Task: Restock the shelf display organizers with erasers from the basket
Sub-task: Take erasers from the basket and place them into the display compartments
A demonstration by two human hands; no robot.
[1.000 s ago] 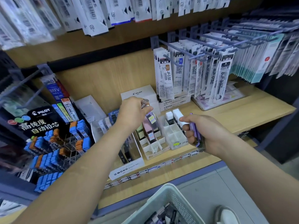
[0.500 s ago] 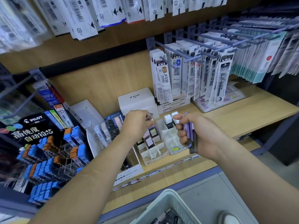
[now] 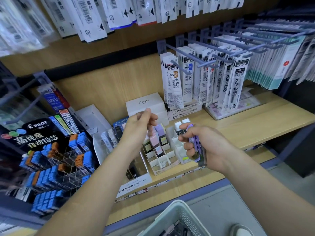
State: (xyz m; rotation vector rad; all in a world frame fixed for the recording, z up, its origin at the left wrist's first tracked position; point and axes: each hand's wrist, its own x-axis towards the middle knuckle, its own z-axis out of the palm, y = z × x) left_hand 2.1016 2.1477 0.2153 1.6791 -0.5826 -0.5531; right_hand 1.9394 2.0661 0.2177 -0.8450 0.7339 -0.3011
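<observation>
Right hand [image 3: 207,143] at centre right of the frame, fingers clamped on a stack of purple erasers [image 3: 198,148], just beside the white organizer [image 3: 167,161] on the wooden shelf [image 3: 255,120], left hand [image 3: 139,128] above the organizer, fingers loosely apart, holding nothing, basket [image 3: 170,212] at bottom centre.

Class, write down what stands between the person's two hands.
Head view: the white divided organizer with pastel erasers stands between the left hand and the right hand, which grips purple erasers.
</observation>
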